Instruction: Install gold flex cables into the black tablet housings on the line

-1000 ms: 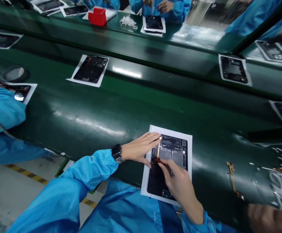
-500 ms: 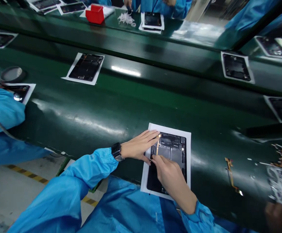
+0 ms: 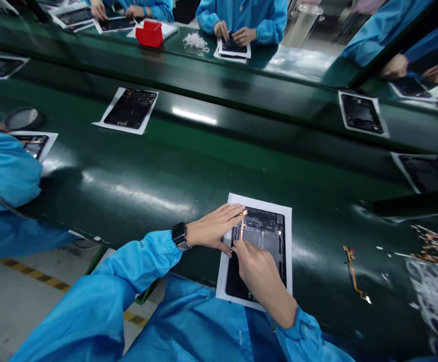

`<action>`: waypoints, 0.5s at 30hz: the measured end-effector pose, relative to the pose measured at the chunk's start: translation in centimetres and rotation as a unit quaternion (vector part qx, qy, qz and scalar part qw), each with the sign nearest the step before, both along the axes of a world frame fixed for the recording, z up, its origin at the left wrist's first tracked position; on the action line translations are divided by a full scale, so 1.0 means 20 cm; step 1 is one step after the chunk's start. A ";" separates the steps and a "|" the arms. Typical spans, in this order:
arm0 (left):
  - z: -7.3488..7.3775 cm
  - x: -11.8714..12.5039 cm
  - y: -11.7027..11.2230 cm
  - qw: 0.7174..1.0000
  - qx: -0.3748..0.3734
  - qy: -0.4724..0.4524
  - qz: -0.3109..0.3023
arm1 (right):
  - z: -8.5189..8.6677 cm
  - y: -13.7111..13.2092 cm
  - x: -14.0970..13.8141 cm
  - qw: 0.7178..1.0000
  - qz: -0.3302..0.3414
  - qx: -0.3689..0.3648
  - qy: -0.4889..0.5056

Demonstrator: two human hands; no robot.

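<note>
One tablet (image 3: pixel 269 236), one copper ribbon (image 3: pixel 242 232); left fingers (image 3: pixel 228 213) open, right fingers (image 3: pixel 240 249) bent, grip unclear.

Across the green counter (image 3: pixel 188 158) from you, a red bin (image 3: pixel 149 33) stands near a small pile of white strips (image 3: pixel 195 41), with a co-worker in blue (image 3: pixel 242 15) to its right. On your left, a round dark-rimmed object (image 3: pixel 23 118) lies near another worker's blue sleeve (image 3: pixel 5 168); below, black-and-yellow striping (image 3: pixel 33 275) crosses the pale floor (image 3: pixel 3 311).
</note>
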State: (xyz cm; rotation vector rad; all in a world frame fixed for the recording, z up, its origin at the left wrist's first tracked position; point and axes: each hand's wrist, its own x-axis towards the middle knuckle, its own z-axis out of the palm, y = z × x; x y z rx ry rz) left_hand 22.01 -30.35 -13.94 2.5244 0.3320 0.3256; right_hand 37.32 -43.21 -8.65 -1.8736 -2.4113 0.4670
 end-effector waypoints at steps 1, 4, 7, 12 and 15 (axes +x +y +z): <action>0.00 0.00 0.00 1.000 0.000 -0.001 -0.001 | -0.01 0.00 0.01 0.999 -0.016 -0.001 0.030; 0.03 -0.01 0.00 1.000 -0.005 -0.008 -0.006 | -0.04 -0.03 0.10 0.969 -0.118 0.010 0.215; 0.08 0.03 0.04 0.998 0.000 -0.025 0.061 | -0.08 -0.06 0.22 0.835 -0.288 0.027 0.469; 0.15 0.25 0.19 0.978 0.058 0.062 0.191 | -0.07 -0.07 0.40 0.565 -0.395 -0.026 0.723; 0.16 0.37 0.27 0.978 0.045 0.141 0.149 | -0.05 -0.10 0.59 0.594 -0.416 -0.009 0.689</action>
